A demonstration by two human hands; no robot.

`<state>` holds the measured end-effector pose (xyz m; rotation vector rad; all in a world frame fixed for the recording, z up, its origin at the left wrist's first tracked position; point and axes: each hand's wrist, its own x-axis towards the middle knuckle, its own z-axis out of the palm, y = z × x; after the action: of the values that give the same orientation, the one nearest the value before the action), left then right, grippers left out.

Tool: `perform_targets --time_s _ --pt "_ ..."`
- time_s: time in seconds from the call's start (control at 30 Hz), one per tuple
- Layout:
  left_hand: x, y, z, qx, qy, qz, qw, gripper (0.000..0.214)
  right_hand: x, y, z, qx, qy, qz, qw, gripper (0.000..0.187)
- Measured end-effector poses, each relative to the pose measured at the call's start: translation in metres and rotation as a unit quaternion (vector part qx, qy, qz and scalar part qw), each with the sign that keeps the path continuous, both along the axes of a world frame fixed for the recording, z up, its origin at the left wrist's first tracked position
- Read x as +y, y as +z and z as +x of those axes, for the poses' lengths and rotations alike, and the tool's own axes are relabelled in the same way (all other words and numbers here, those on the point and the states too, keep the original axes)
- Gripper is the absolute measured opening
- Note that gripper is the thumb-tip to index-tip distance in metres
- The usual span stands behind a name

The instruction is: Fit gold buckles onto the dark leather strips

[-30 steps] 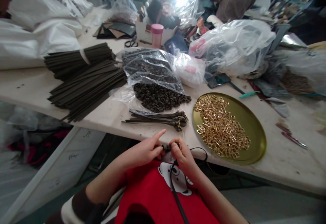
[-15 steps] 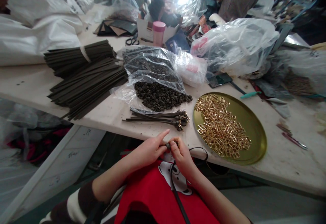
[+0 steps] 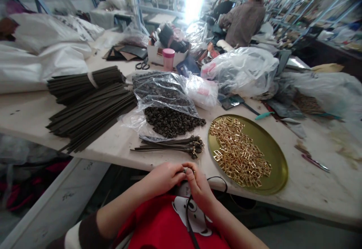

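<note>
My left hand [image 3: 164,177] and my right hand [image 3: 198,186] meet at the table's front edge, both pinched on the end of a dark strap [image 3: 189,211] with a small gold buckle [image 3: 189,171] between the fingertips. The strap runs down over my red top. Just beyond the hands lies a small pile of finished straps with buckles [image 3: 172,146]. A round gold tray [image 3: 271,143] holding several loose gold buckles [image 3: 240,152] sits to the right. An opened plastic bag of dark loops [image 3: 169,119] lies ahead.
A big stack of dark straps [image 3: 90,98] covers the table's left. White sacks [image 3: 42,56], plastic bags [image 3: 243,69], a pink cup [image 3: 168,58], scissors [image 3: 142,66] and a box stand farther back. A teal tool [image 3: 264,115] lies right. Another person [image 3: 243,20] sits beyond.
The camera has tilted up, showing more of the room and the person behind. My left index finger, stretched out before, has curled onto the buckle. The hands stay together.
</note>
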<state>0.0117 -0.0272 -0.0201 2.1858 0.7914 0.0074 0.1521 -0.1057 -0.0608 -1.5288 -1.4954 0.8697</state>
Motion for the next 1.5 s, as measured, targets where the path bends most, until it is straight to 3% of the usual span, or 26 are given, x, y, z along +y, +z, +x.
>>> perform_targets --time_s 0.13,0.23,0.3,0.53,0.7,0.83,0.97,1.03,1.1,1.13,1.17,1.2,1.37,1.5 --pt "0.029 -0.010 0.001 0.015 0.013 0.172 0.985 0.022 0.028 -0.003 0.025 -0.179 -0.055 0.082 0.979 0.028" --pt "0.050 -0.021 0.000 0.045 0.033 0.309 0.950 0.031 0.050 -0.014 0.041 -0.285 -0.108 0.124 0.944 0.030" --pt "0.058 -0.028 0.001 0.067 0.012 0.358 0.931 0.033 0.060 -0.025 0.046 -0.317 -0.123 0.135 0.931 0.037" --pt "0.059 -0.029 0.029 0.127 -0.027 0.361 0.923 0.028 0.068 -0.047 0.043 -0.315 -0.110 0.126 0.934 0.046" --pt "0.065 -0.024 0.050 0.141 -0.022 0.365 0.920 0.019 0.072 -0.048 0.044 -0.300 -0.116 0.125 0.939 0.045" --pt "0.065 -0.023 0.049 0.148 -0.003 0.384 0.911 0.019 0.067 -0.037 0.048 -0.269 -0.143 0.156 0.940 0.046" --pt "0.063 -0.020 0.043 0.153 0.020 0.403 0.902 0.018 0.033 -0.014 0.038 -0.157 -0.137 0.232 0.950 0.034" --pt "0.064 -0.016 0.041 0.155 0.038 0.410 0.898 0.020 0.017 -0.007 0.024 -0.031 -0.089 0.196 0.976 0.029" --pt "0.065 -0.010 0.041 0.154 0.049 0.415 0.895 0.022 0.013 -0.006 0.008 0.163 -0.059 0.090 0.981 0.022" --pt "0.065 -0.006 0.042 0.152 0.050 0.418 0.894 0.023 0.016 -0.007 0.000 0.283 -0.067 0.023 0.956 0.022" --pt "0.064 -0.002 0.043 0.148 0.049 0.420 0.894 0.022 0.023 -0.008 -0.006 0.410 -0.084 -0.048 0.907 0.025" --pt "0.062 0.002 0.043 0.144 0.045 0.423 0.894 0.021 0.032 -0.009 -0.010 0.454 -0.085 -0.070 0.884 0.029" --pt "0.035 0.005 0.048 0.131 0.041 0.422 0.896 0.020 0.078 -0.006 -0.020 0.585 -0.141 -0.051 0.797 0.028" --pt "0.005 -0.006 0.047 0.127 0.055 0.403 0.905 0.026 0.076 -0.004 -0.027 0.626 -0.175 -0.046 0.759 0.021"
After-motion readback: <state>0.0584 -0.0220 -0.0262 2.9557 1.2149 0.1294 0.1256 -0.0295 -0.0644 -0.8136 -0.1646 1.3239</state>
